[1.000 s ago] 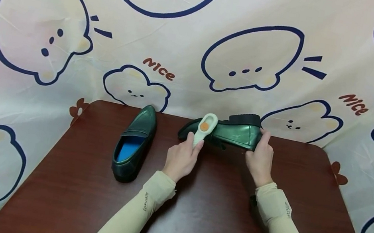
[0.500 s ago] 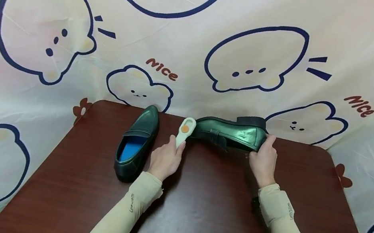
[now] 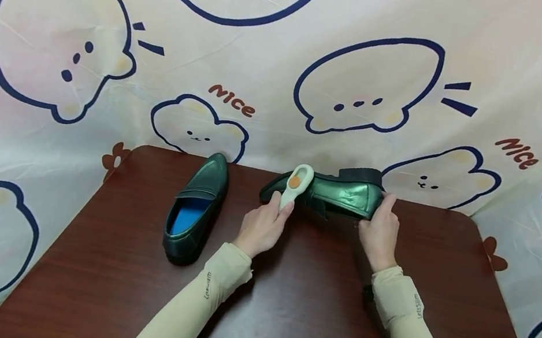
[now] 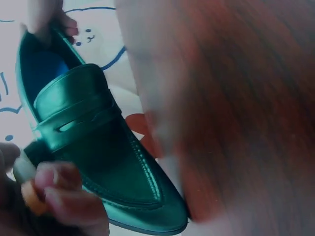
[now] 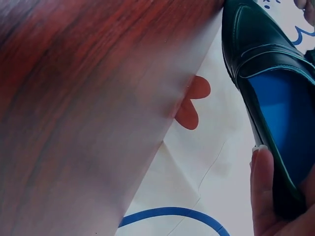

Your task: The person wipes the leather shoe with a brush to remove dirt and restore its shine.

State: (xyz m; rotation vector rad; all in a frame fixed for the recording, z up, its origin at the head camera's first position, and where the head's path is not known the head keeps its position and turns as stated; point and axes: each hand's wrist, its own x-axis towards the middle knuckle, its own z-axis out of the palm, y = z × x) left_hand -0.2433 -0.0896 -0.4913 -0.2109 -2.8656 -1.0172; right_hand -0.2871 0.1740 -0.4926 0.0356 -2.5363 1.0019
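Note:
My left hand [image 3: 262, 229] grips a pale-green handled tool [image 3: 298, 183] with a rounded head and an orange spot. Its head lies over the toe part of a shiny dark green loafer [image 3: 346, 196]; whether it touches the leather cannot be seen. My right hand [image 3: 380, 232] holds this loafer by the heel, turned on its side with the dark sole toward the back. The right wrist view shows its blue insole [image 5: 288, 113] and a thumb along the heel's side. A matching loafer [image 3: 195, 210] stands upright to the left, toe pointing away.
Both shoes are at the far part of a dark brown wooden table [image 3: 291, 318]. Behind it hangs a pale cloth [image 3: 275, 70] with cartoon outlines, close to the table's back edge.
The left hand with the tool slid left toward the held loafer's toe tip, then came back right over the shoe. The right hand and the standing loafer stayed nearly in place.

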